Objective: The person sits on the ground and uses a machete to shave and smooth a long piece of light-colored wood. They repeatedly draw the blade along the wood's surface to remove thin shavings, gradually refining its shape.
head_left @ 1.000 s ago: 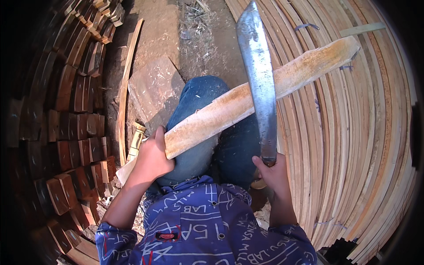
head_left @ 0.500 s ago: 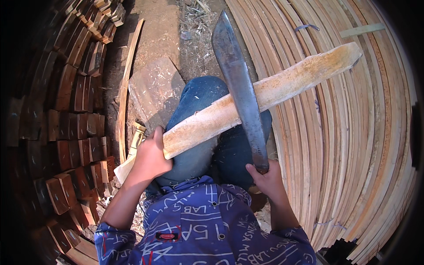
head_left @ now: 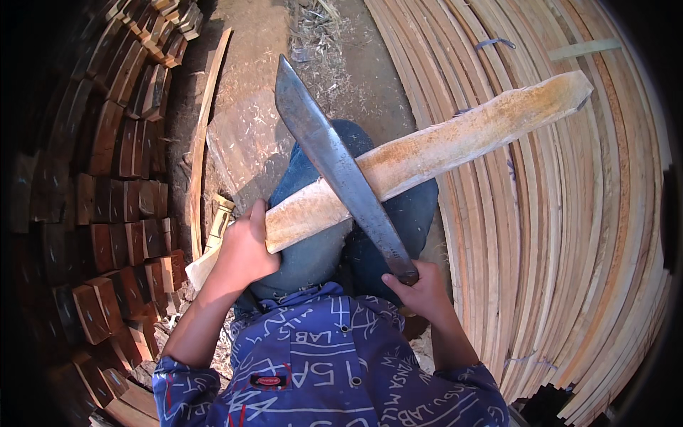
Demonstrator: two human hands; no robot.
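"As the machete (head_left: 340, 167) swings toward the left of the frame, what changes?"

"Its blade now crosses the wooden slab (head_left: 441, 153), mid-frame, nearer the left hand (head_left: 247, 249), so that hand likely needs more care. Contact cannot be told."

"And the fingers?"

"The left hand's grip the slab's lower-left part; the right hand's (head_left: 422, 290) wrap the machete's handle."

"Counts?"

"One machete, one slab, two hands; the boards (head_left: 562, 249) at right defy counting."
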